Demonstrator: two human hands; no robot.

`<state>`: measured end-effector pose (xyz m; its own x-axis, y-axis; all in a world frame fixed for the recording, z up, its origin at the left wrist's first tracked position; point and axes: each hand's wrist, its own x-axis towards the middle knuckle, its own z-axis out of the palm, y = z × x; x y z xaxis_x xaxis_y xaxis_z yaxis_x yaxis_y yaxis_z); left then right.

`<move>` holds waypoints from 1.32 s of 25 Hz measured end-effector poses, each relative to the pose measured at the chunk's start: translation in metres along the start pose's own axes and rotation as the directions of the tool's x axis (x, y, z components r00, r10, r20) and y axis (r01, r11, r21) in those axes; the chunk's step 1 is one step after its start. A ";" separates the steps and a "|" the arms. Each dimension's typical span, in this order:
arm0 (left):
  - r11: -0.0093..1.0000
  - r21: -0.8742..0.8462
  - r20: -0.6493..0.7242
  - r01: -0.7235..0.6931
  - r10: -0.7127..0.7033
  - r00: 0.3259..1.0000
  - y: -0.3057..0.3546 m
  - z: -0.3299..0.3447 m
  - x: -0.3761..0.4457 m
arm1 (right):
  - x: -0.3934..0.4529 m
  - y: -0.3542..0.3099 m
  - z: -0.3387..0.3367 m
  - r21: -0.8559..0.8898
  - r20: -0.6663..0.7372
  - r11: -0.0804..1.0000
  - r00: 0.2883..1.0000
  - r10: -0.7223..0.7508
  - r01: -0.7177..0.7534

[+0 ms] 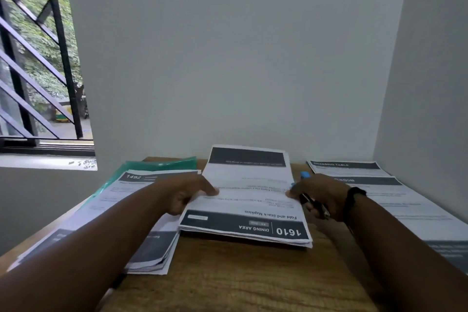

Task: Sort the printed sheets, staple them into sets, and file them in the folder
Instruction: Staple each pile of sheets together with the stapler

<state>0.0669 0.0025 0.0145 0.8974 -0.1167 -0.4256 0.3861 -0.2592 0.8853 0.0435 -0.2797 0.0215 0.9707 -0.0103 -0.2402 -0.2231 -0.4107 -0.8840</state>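
A stack of printed sheets (247,210), its top page headed "1610 DINING AREA" and lying upside down to me, is on the wooden table (240,278). My left hand (190,196) pinches the stack's left edge. My right hand (321,197) touches the right edge with the thumb while its fingers are curled round a blue and black stapler (305,186). A second pile of sheets (121,213) headed "1492" lies to the left, on top of a green folder (157,166).
More printed sheets (395,197) lie along the table's right side against the white wall. A barred window (38,58) opens at the far left. Bare wood shows at the table's front.
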 end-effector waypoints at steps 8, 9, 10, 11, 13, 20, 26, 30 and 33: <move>0.857 0.310 -0.231 -0.411 0.488 0.842 -0.010 0.042 0.005 | 0.030 0.012 0.014 -0.224 -0.237 0.941 0.922 -0.306 0.255; 0.838 0.241 -0.276 -0.491 0.543 0.793 -0.010 0.041 0.003 | 0.028 0.011 0.016 -0.178 -0.290 0.921 0.876 -0.385 0.346; 0.800 0.146 -0.329 -0.582 0.595 0.734 -0.008 0.040 -0.002 | 0.026 0.009 0.017 -0.140 -0.351 0.890 0.818 -0.455 0.435; 0.731 0.051 -0.379 -0.680 0.644 0.664 -0.007 0.039 -0.007 | 0.022 0.006 0.018 -0.105 -0.418 0.849 0.751 -0.511 0.518; 0.593 -0.049 -0.438 -0.803 0.710 0.551 -0.002 0.039 -0.016 | 0.011 -0.003 0.021 -0.092 -0.527 0.754 0.611 -0.591 0.650; 0.676 -0.286 -0.374 -0.679 0.574 0.728 -0.005 0.051 -0.015 | 0.008 0.001 0.048 -0.062 -0.515 0.735 0.609 -0.603 0.675; 0.618 -0.270 -0.439 -0.738 0.603 0.666 0.005 0.040 -0.023 | 0.008 0.000 0.048 -0.122 -0.494 0.720 0.588 -0.641 0.683; 0.593 -0.295 -0.420 -0.749 0.624 0.659 0.011 0.034 -0.025 | 0.004 -0.006 0.037 -0.143 -0.508 0.697 0.552 -0.661 0.703; 0.725 -0.255 -0.292 -0.640 0.573 0.766 0.001 0.039 -0.016 | 0.012 0.001 0.037 -0.148 -0.427 0.767 0.660 -0.619 0.624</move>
<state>0.0446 -0.0333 0.0144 0.9707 0.0415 0.2365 -0.2399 0.1311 0.9619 0.0512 -0.2466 0.0030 0.8165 -0.1414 0.5597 0.4481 -0.4560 -0.7689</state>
